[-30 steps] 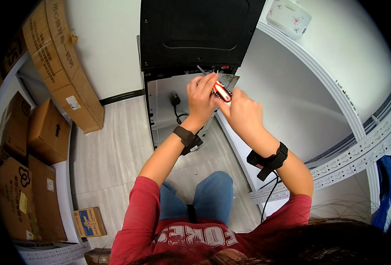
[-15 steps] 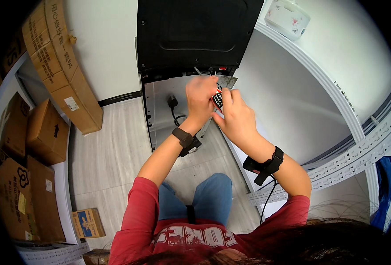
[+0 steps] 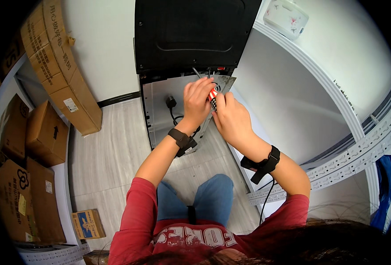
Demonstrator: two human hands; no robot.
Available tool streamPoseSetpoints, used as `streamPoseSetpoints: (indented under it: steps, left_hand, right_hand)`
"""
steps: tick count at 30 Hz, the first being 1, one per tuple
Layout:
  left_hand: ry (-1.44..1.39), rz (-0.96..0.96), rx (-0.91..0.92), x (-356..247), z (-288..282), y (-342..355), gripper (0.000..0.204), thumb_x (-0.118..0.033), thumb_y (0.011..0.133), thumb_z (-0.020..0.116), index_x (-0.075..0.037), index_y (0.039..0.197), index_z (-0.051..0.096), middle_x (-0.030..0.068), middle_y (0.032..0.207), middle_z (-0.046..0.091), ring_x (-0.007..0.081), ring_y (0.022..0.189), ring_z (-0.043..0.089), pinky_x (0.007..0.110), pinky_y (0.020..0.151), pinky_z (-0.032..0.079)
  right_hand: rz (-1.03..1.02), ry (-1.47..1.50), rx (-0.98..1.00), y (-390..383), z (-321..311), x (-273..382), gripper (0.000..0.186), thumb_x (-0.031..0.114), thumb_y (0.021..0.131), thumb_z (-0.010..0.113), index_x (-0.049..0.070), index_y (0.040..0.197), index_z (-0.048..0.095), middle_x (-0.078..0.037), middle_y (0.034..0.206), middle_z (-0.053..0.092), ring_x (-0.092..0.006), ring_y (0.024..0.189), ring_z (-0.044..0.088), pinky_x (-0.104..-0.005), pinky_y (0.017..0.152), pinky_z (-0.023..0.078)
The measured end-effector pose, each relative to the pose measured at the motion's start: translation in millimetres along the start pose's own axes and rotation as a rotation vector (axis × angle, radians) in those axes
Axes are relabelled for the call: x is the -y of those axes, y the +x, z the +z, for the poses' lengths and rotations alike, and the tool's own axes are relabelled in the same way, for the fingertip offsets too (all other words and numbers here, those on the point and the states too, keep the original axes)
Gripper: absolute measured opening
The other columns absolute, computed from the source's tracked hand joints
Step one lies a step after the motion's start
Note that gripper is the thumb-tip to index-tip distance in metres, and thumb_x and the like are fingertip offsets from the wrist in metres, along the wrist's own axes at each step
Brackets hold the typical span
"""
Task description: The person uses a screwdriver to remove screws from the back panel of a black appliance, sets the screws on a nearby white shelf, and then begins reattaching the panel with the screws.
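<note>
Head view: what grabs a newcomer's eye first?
The two hands meeting at centre: the left hand and right hand close together around a small red, white and black tool, both wrists strapped with black bands. Just beyond them stands a tall black appliance with its grey rear panel exposed and a black plug hanging on it. Brown cardboard boxes crowd the left edge.
</note>
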State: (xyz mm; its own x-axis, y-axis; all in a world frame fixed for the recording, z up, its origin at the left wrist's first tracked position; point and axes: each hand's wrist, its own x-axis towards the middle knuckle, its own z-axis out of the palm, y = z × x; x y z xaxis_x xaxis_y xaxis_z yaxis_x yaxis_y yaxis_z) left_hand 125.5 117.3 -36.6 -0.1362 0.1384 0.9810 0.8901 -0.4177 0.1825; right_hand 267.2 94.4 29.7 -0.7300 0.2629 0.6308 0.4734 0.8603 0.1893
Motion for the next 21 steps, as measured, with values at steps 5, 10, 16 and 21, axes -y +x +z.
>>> streamPoseSetpoints:
  steps: [5, 10, 16, 21]
  left_hand:
    - [-0.033, -0.091, 0.004, 2.9, -2.2, -6.8, 0.035, 0.0, 0.065, 0.063, -0.007, 0.099, 0.062, 0.0072, 0.106, 0.06, 0.0272, 0.1, 0.056, 0.039, 0.081, 0.041]
    - [-0.013, -0.072, 0.015, 4.0, -6.8, -2.4, 0.038, 0.0, 0.065, 0.063, -0.007, 0.102, 0.061, 0.0077, 0.106, 0.06, 0.0274, 0.099, 0.056, 0.038, 0.081, 0.041]
    - [-0.048, -0.072, 0.027, 5.1, -11.3, 1.8, 0.041, 0.002, 0.063, 0.063, -0.004, 0.103, 0.057, 0.009, 0.107, 0.059, 0.0282, 0.099, 0.056, 0.038, 0.083, 0.041]
    - [-0.022, -0.084, 0.036, 0.7, -11.2, 1.8, 0.039, 0.002, 0.063, 0.063, -0.004, 0.101, 0.056, 0.0101, 0.109, 0.057, 0.0299, 0.097, 0.055, 0.039, 0.084, 0.041]
  right_hand:
    - [0.394, 0.215, 0.392, 3.8, 0.1, -1.1, 0.047, 0.024, 0.079, 0.068, -0.004, 0.109, 0.044, -0.017, 0.079, 0.053, -0.036, 0.063, 0.059, -0.039, 0.051, 0.049]
    - [0.078, 0.101, 0.012, -2.2, -4.1, 5.7, 0.042, 0.027, 0.08, 0.066, -0.003, 0.1, 0.044, -0.019, 0.079, 0.056, -0.0345, 0.062, 0.061, -0.0397, 0.05, 0.048]
    - [0.26, 0.079, 0.146, 3.2, -3.7, 3.8, 0.041, 0.035, 0.083, 0.063, -0.002, 0.096, 0.05, -0.018, 0.068, 0.059, -0.033, 0.057, 0.061, -0.0387, 0.049, 0.048]
    - [0.443, 0.144, 0.232, 7.3, -10.0, -3.0, 0.04, 0.038, 0.084, 0.06, -0.001, 0.09, 0.053, -0.016, 0.057, 0.058, -0.0329, 0.054, 0.061, -0.037, 0.049, 0.048]
